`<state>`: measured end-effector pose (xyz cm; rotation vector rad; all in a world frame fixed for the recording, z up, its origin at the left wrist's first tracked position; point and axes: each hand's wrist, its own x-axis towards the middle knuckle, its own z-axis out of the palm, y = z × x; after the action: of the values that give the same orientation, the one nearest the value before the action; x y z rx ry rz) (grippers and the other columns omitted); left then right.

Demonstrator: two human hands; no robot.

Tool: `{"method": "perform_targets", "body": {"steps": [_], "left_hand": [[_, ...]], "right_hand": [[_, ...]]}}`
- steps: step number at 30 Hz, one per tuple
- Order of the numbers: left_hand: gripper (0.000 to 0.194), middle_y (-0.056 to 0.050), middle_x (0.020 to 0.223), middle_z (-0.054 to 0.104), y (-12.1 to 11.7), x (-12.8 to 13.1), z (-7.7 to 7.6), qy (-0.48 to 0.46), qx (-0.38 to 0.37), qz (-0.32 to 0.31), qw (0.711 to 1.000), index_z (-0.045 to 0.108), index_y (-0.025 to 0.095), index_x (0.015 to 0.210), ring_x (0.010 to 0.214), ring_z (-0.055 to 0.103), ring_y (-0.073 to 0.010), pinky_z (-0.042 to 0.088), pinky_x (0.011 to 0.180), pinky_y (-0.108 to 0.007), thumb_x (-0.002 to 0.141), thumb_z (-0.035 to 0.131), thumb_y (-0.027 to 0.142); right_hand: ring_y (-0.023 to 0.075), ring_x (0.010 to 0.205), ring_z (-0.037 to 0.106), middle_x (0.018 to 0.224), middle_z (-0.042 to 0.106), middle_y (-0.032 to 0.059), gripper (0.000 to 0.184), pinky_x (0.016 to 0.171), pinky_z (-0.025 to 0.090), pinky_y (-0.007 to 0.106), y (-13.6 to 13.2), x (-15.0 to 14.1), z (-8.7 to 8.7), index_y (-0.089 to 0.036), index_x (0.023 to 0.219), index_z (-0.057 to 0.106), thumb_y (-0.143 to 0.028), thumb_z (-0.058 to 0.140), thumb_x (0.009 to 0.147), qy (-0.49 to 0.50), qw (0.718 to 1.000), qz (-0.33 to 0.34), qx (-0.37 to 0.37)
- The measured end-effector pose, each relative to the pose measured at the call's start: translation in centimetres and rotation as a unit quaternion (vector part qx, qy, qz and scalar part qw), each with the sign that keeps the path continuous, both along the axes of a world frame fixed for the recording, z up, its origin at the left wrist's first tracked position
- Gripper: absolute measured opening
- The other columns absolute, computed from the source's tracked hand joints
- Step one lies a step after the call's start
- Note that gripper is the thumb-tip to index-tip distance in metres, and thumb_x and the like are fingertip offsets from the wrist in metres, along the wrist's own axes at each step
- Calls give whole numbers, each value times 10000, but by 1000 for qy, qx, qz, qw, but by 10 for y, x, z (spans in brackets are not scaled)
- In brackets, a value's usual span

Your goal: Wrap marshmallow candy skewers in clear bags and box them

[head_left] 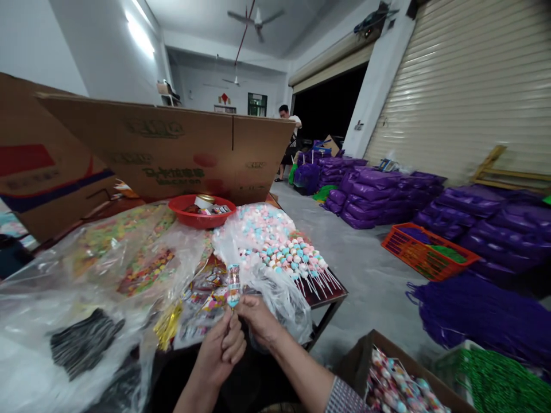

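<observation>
Both hands (239, 335) pinch upright wrapped lollipop (233, 285).

Lying mid-frame on the worktop (331, 295): a bag of lollipops (275, 241), a bowl (201, 211) behind it, cardboard sheets (172, 149) standing further back. Sitting right on the floor (365, 269): a crate (426, 252), stacked bags (379, 195) behind.

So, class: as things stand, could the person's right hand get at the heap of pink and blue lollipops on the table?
Probably yes. The right hand lies just below the lollipop heap, with only loose clear plastic between; but its fingers already pinch a wrapped lollipop with the left hand.
</observation>
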<state>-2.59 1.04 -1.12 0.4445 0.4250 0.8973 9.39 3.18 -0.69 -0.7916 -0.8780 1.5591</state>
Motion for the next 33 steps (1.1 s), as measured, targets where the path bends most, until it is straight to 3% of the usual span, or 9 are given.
{"method": "perform_targets", "body": {"steps": [6, 9, 12, 16, 21, 23, 28, 33], "left_hand": [[560, 144, 427, 69, -10, -4, 10, 23, 6, -46, 999, 443, 192, 589, 330, 18, -23, 256, 305, -171, 728, 893, 495], [568, 141, 434, 65, -18, -4, 6, 41, 9, -46, 998, 437, 198, 601, 331, 27, -27, 262, 316, -170, 737, 875, 532], [540, 136, 448, 53, -24, -3, 1, 56, 16, -31, 998, 428, 204, 622, 329, 44, -38, 261, 325, -165, 805, 816, 532], [537, 140, 402, 154, -32, 4, 16, 128, 29, 31, 991, 438, 203, 643, 293, 137, -42, 260, 327, -168, 849, 764, 577], [466, 119, 375, 301, -42, 19, 46, 203, 30, 161, 965, 461, 201, 676, 285, 252, -52, 311, 359, -171, 1033, 531, 492], [479, 119, 372, 325, -42, 23, 50, 215, 31, 186, 958, 463, 205, 674, 289, 277, -53, 331, 367, -179, 997, 584, 536], [556, 127, 381, 322, -37, 24, 40, 213, 64, 211, 952, 482, 213, 666, 308, 312, -55, 353, 388, -202, 863, 684, 693], [614, 90, 430, 425, -23, 14, 16, 329, 165, 221, 903, 546, 202, 659, 377, 402, -66, 366, 444, -222, 784, 682, 788]], "right_hand": [[133, 661, 569, 631, 658, -4, 497, 790, 431, 282, -14, 7, 6, -178, 659, 711, -647, 874, 660, 1, 994, 98, 39], [120, 646, 538, 634, 646, -16, 498, 784, 431, 280, -19, 10, 1, -177, 640, 690, -622, 910, 611, -16, 997, 59, 45], [113, 638, 505, 638, 620, -30, 469, 753, 436, 277, -22, 8, -2, -185, 621, 629, -578, 881, 662, -37, 997, -1, 61], [130, 600, 443, 571, 507, -43, 371, 632, 417, 272, -31, 5, 10, -223, 585, 536, -476, 680, 815, -205, 963, -102, 141], [179, 821, 559, 750, 635, 11, 170, 911, 458, 323, -39, 5, 23, -236, 649, 616, -258, 662, 811, -251, 952, -128, 117], [187, 821, 589, 761, 656, 23, 196, 923, 471, 339, -39, 7, 22, -236, 668, 619, -276, 629, 860, -312, 922, -152, 173], [180, 819, 633, 794, 704, 26, 226, 878, 507, 331, -37, 16, 19, -228, 746, 667, -304, 584, 941, -364, 882, -143, 262], [173, 797, 643, 793, 715, 20, 190, 828, 517, 318, -33, 26, 21, -222, 791, 689, -271, 587, 943, -393, 871, -107, 274]]}}
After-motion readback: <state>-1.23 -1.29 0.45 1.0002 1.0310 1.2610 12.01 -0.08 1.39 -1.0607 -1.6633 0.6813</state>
